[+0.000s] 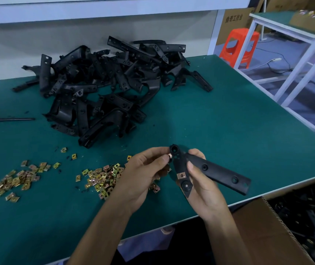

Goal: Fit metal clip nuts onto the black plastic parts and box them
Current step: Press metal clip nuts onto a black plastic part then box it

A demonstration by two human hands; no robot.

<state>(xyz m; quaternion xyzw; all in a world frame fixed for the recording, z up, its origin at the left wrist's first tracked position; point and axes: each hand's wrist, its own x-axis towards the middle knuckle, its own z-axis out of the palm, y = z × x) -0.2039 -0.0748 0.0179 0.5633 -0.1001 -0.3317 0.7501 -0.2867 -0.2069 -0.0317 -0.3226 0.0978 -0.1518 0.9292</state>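
My right hand point(202, 186) grips a black plastic part point(218, 173) above the table's front edge, its long arm pointing right. One metal clip nut point(181, 175) sits fitted on the part's lower tab. My left hand point(145, 173) pinches another clip nut point(170, 155) between thumb and fingers, right against the part's upper end. Loose gold-coloured clip nuts lie in a pile point(101, 178) under my left hand and in a second pile point(17, 180) further left.
A big heap of black plastic parts point(110, 85) covers the back of the green table point(229, 119). A cardboard box point(279, 226) with black parts inside stands at the lower right, beside the table. A black rod point(7, 119) lies at the left edge.
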